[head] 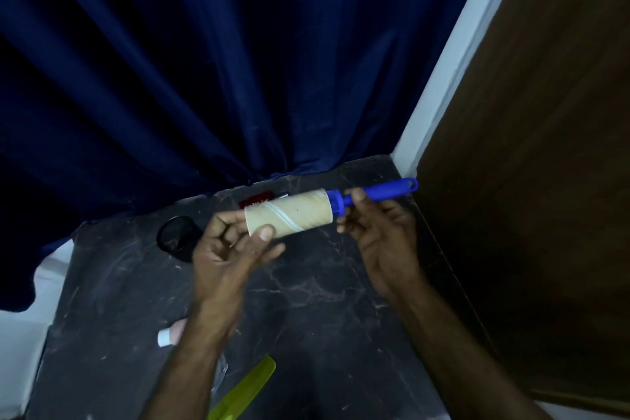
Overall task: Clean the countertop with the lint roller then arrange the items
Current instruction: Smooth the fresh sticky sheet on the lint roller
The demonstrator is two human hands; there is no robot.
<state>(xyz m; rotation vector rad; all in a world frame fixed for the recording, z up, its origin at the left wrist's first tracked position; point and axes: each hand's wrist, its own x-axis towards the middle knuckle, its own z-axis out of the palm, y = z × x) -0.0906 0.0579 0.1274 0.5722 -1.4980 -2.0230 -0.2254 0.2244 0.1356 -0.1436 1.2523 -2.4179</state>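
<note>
A lint roller point(300, 211) with a beige sticky roll and a blue handle is held level above the dark marble countertop point(306, 300). My right hand point(378, 228) grips the blue handle just behind the roll. My left hand point(231, 249) holds the roll's free end, thumb pressed on the paper. A green comb point(249, 385) lies at the near edge. A small white-and-pink tube point(170, 334) is partly hidden by my left forearm. A black round container point(179, 237) stands at the back left. A red item point(255, 198) lies behind the roll.
A dark blue curtain point(204, 61) hangs down to the counter's back edge. A white wall strip point(453, 54) and a brown wooden panel point(545, 147) bound the right side. A clear plastic scrap point(221, 372) lies beside the comb.
</note>
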